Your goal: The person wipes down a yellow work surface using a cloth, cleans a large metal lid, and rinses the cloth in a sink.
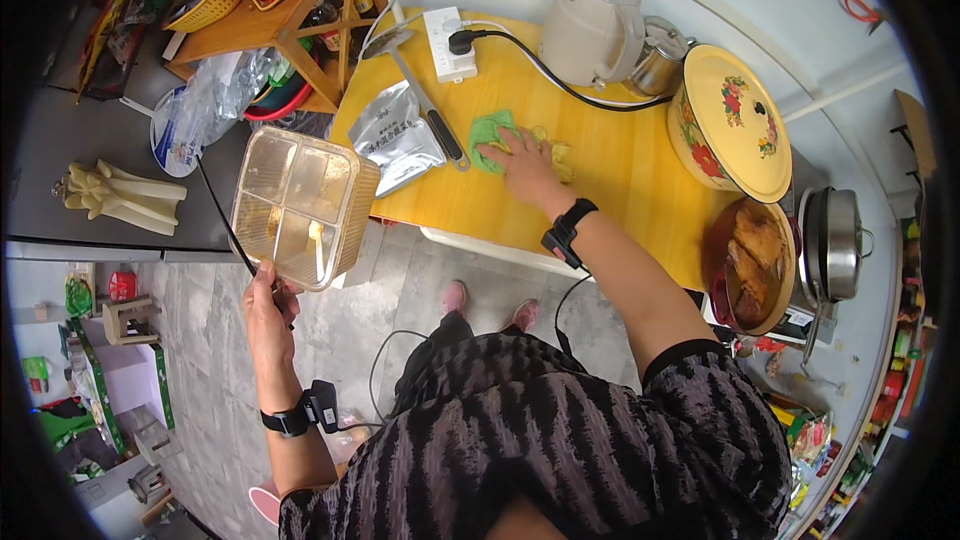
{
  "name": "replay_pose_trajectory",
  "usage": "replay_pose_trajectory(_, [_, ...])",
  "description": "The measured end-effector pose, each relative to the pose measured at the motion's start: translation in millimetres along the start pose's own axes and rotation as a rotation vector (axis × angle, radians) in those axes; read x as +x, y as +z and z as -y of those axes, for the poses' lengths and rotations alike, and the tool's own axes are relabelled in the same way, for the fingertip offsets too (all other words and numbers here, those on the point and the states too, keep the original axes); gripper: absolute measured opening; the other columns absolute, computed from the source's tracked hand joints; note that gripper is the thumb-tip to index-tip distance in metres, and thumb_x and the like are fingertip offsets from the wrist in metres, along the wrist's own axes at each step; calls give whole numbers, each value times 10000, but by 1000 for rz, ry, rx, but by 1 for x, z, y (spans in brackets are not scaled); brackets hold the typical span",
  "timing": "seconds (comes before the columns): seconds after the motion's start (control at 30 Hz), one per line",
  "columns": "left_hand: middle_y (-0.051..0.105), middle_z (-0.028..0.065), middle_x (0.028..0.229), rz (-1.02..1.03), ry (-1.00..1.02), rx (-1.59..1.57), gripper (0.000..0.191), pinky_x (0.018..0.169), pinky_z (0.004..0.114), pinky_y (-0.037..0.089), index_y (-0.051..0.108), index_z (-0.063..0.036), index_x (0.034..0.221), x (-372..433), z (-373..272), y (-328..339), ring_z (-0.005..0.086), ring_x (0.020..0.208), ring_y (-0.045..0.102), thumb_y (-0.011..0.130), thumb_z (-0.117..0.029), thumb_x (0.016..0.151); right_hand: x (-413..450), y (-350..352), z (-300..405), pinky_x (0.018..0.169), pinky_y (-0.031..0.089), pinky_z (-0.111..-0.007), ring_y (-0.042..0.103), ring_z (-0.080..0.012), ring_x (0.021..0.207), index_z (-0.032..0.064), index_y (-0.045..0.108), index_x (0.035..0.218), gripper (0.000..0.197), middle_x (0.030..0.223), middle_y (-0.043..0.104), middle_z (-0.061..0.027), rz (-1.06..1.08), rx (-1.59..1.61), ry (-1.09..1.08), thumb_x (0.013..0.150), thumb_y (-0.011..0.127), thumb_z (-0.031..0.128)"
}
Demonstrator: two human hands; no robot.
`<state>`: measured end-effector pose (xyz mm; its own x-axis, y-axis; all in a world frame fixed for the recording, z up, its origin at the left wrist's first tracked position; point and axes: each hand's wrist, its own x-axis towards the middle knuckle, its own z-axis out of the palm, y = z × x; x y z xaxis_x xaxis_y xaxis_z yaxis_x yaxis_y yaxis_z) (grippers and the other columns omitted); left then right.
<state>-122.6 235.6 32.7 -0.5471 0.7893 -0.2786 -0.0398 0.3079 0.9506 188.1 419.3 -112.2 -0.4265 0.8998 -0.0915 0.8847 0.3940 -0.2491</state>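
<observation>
My left hand (274, 300) grips a clear plastic container with four compartments (304, 202) by its near edge, along with a thin black stick-like utensil (225, 219). Food residue and a small white piece show in the container. My right hand (527, 169) presses flat on a green cloth (491, 136) and a yellow cloth (559, 154) on the yellow wooden tabletop (607, 187). Left of the cloths, a metal turner with a black handle (442, 136) lies beside a silver foil pouch (397, 136) that bears writing.
Behind stand a power strip (451, 45), an electric kettle (589, 26) and a metal pot (660, 52). To the right are a lidded floral enamel pot (694, 142) and a red pot holding browned meat (720, 262). Beige rubber gloves (127, 196) lie at the left, below a wooden rack (274, 30).
</observation>
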Motion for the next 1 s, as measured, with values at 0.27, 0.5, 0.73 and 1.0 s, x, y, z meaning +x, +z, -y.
replay_pose_trajectory(0.27, [529, -10, 597, 34, 10, 39, 356, 389, 171, 257, 548, -74, 707, 5, 1, -7, 36, 442, 399, 446, -379, 858, -43, 16, 25, 959, 188, -573, 222, -345, 1241, 302, 409, 1239, 586, 1347, 283, -85, -88, 35, -11, 719, 480, 42])
replay_pose_trajectory(0.5, [529, -11, 612, 90, 19, 14, 357, 396, 167, 270, 558, -71, 731, 11, 6, -11, 38, 458, 407, 443, -384, 861, -69, 15, 57, 967, 127, -597, 207, -346, 1242, 283, 454, 1206, 494, 1338, 289, -93, -68, 115, -35, 724, 530, 205])
replay_pose_trajectory(0.73, [513, -14, 579, 189, 30, 69, 353, 383, 171, 261, 529, -88, 687, 20, -1, 8, 38, 434, 394, 454, -387, 859, -87, 19, 53, 958, 175, -597, 232, -332, 1236, 257, 536, 1083, 367, 1300, 332, -59, -84, 169, -247, 728, 569, 169])
replay_pose_trajectory(1.0, [505, -26, 564, 336, 37, 108, 342, 374, 171, 247, 552, -88, 691, 26, 0, 58, 33, 421, 383, 476, -380, 851, -163, 14, -9, 961, 218, -559, 292, -297, 1213, 139, 584, 904, 208, 1260, 390, -44, -119, 62, -210, 728, 503, 62])
